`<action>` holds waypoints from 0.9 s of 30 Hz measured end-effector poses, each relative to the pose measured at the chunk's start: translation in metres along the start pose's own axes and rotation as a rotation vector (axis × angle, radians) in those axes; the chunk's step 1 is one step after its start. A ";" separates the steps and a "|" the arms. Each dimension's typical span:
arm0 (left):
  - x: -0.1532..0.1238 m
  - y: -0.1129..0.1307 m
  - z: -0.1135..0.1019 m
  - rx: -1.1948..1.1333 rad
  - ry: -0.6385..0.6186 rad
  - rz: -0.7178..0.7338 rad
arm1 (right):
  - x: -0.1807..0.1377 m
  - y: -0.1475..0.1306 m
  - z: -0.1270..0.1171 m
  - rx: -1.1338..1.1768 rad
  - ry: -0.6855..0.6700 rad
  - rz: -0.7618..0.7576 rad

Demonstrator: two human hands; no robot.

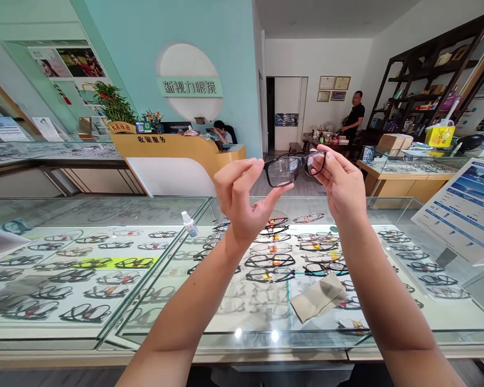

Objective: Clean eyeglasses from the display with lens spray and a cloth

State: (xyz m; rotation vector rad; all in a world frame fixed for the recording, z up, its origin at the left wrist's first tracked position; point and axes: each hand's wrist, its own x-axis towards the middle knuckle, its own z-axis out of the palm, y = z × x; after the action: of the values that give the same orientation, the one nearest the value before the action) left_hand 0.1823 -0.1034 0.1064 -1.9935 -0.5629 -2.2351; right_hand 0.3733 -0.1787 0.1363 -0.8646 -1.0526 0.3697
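A pair of black-framed eyeglasses (283, 172) is held up in front of me, above the glass display counter. My left hand (246, 196) pinches the frame at its left end, with the thumb under the left lens. At the other end, the fingers of my right hand (342, 185) close around the rim by the right lens. Below, a beige cleaning cloth (318, 298) lies folded on the counter glass. A white spray bottle (190, 224) stands on the counter to the left of my left forearm.
Rows of eyeglasses (270, 260) lie inside the glass counter (242, 339). A printed price sheet (463, 207) leans at the right. Beyond are a yellow reception desk (173, 148) with a seated person (222, 133), and another person (354, 117) standing by a table.
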 end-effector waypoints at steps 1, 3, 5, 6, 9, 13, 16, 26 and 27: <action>0.001 0.001 0.000 0.000 -0.001 -0.026 | -0.001 -0.001 0.000 -0.008 0.013 0.001; 0.005 0.001 0.000 -0.010 0.016 -0.071 | -0.002 -0.001 0.000 -0.029 0.049 -0.012; 0.010 0.000 0.001 -0.044 0.022 -0.104 | -0.004 -0.002 0.001 -0.077 0.089 -0.060; 0.013 -0.001 0.002 -0.070 0.009 -0.120 | -0.005 -0.002 0.002 -0.116 0.106 -0.101; 0.020 -0.010 0.003 -0.149 -0.054 -0.173 | -0.009 -0.003 0.004 -0.245 0.140 -0.241; 0.023 -0.019 0.006 -0.194 -0.098 -0.218 | -0.013 -0.004 0.008 -0.288 0.177 -0.315; 0.019 -0.017 0.008 -0.228 -0.099 -0.196 | -0.014 -0.004 0.010 -0.264 0.202 -0.304; 0.003 -0.005 0.011 -0.163 0.020 -0.121 | -0.021 -0.004 0.020 -0.292 0.197 -0.395; 0.003 -0.006 0.012 -0.170 0.014 -0.119 | -0.021 -0.004 0.020 -0.282 0.198 -0.392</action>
State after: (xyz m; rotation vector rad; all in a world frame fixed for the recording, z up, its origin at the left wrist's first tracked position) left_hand 0.1914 -0.0937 0.1088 -2.0716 -0.5188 -2.4416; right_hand 0.3449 -0.1859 0.1309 -0.8984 -1.0739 -0.1953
